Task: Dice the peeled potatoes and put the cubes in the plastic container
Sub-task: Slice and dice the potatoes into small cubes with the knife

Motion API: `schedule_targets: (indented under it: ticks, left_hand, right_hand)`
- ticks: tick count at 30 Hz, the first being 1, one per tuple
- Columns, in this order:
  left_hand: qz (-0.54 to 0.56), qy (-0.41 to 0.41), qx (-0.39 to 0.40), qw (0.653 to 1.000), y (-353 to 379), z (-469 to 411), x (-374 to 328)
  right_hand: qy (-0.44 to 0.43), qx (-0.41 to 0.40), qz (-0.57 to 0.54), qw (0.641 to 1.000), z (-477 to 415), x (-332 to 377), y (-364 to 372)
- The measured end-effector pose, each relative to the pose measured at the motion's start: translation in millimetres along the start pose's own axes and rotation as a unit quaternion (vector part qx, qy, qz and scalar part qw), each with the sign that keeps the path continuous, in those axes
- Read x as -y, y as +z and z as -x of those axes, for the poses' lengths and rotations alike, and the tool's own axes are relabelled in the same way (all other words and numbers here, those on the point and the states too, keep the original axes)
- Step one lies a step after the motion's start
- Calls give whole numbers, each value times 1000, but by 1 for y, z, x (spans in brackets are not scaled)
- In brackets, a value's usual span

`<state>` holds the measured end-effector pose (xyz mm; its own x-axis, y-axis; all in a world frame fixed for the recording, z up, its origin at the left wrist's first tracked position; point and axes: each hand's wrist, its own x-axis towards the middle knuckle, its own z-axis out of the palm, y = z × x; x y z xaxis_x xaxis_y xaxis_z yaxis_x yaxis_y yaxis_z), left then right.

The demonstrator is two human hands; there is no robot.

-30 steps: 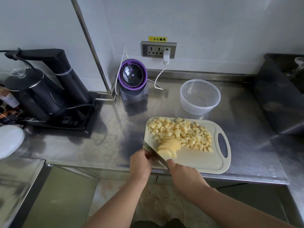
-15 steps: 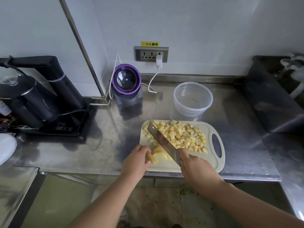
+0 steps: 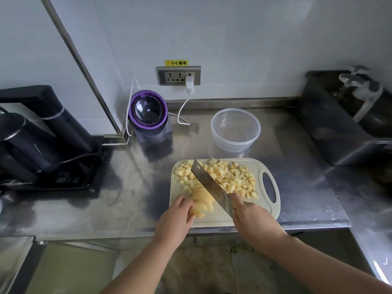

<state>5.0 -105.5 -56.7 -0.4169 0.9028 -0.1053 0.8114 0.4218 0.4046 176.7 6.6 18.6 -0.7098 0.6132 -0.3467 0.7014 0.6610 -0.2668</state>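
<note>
Curled fingertips [image 3: 187,206] of the left hand [image 3: 177,216] press on the near-left end of the sliced potato [image 3: 201,200], holding its fanned slices together on the cutting board [image 3: 266,211]. Just across the slices, the right hand [image 3: 252,219] is wrapped around the handle of the cleaver [image 3: 212,183]. The handle itself is hidden in the grip, and 1 finger lies against the blade's heel.

The blade is raised and tilted, its flat face showing. It runs diagonally from the right hand toward the board's far-left part, just right of the slices. The stack's long axis points away from the person, roughly along the blade. The next cut probably goes lengthwise and must land clear of the left fingertips, the part of either hand nearest the edge.

Potato cubes [image 3: 230,177] are heaped over the board's far half, some hidden behind the blade. The plastic container [image 3: 235,143] stands beyond the board's far edge, apart from it and holding no cubes. It is nearer the right hand, so dicing looks well along while the transfer has not begun.

The board lies at the front edge of a steel counter [image 3: 137,198]. A purple-rimmed appliance [image 3: 148,111] stands against the wall below a wall socket [image 3: 174,76], into which a white charger [image 3: 189,84] is plugged. A black kettle station [image 3: 42,134] sits at left and a dark sink [image 3: 335,132] at right.
</note>
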Motion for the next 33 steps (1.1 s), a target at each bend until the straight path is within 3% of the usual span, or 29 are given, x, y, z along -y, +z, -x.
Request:
schedule_targets:
  ticks: [11,20,33]
  left_hand:
    - [-26,-5,-31,999,9,5,-6]
    - [-100,74,-56,991,12,5,2]
    - [-50,5,-45,998,15,11,-10]
  right_hand:
    - [-2,20,30,999,5,-9,4]
    - [-5,28,44,999,13,-15,-1]
    - [0,27,4,1000,15,-26,3]
